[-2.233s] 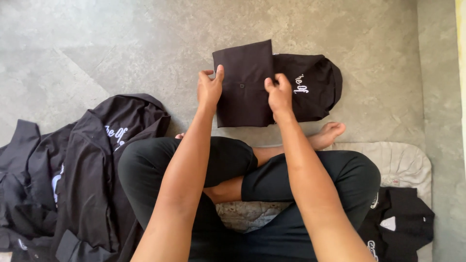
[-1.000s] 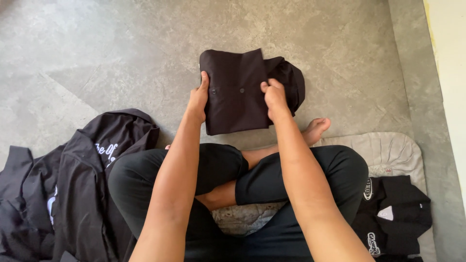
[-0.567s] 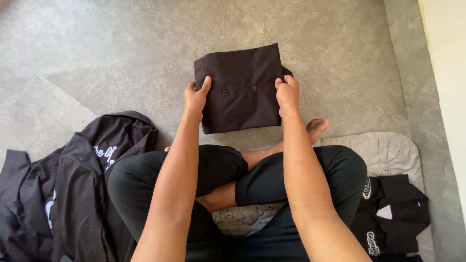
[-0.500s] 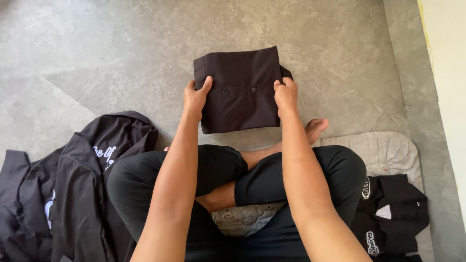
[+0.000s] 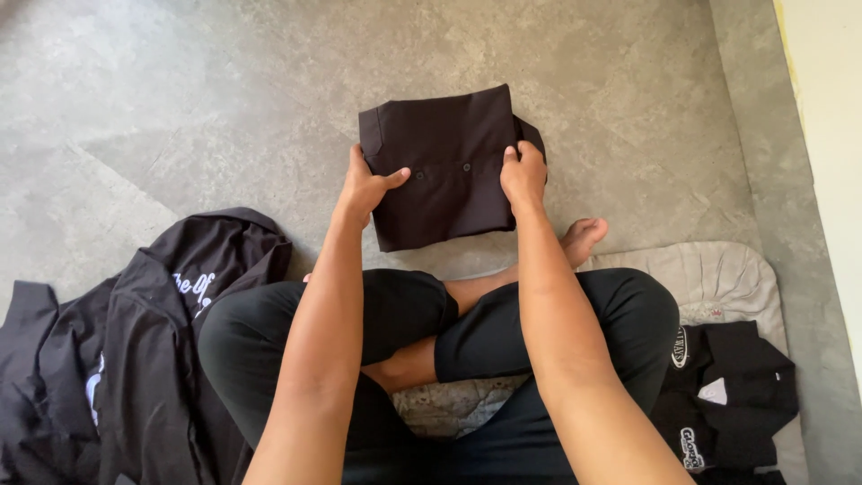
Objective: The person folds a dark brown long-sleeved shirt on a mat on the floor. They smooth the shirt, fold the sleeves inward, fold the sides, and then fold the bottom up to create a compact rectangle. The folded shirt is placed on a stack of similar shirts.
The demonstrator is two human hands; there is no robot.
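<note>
The grey mottled stone floor (image 5: 180, 99) lies bare around and beyond the fold. A heap of loose black shirts (image 5: 126, 359) borders the left knee; a smaller folded black garment (image 5: 732, 395) rests on a pale cushion (image 5: 718, 278). The folded black button shirt (image 5: 440, 166) lies flat ahead of the crossed legs. The left hand (image 5: 364, 189) grips its left edge, the right hand (image 5: 523, 175) its right edge.

The black shirt (image 5: 444, 166) got folded over into a neat square, covering the rounded part on the right.
</note>
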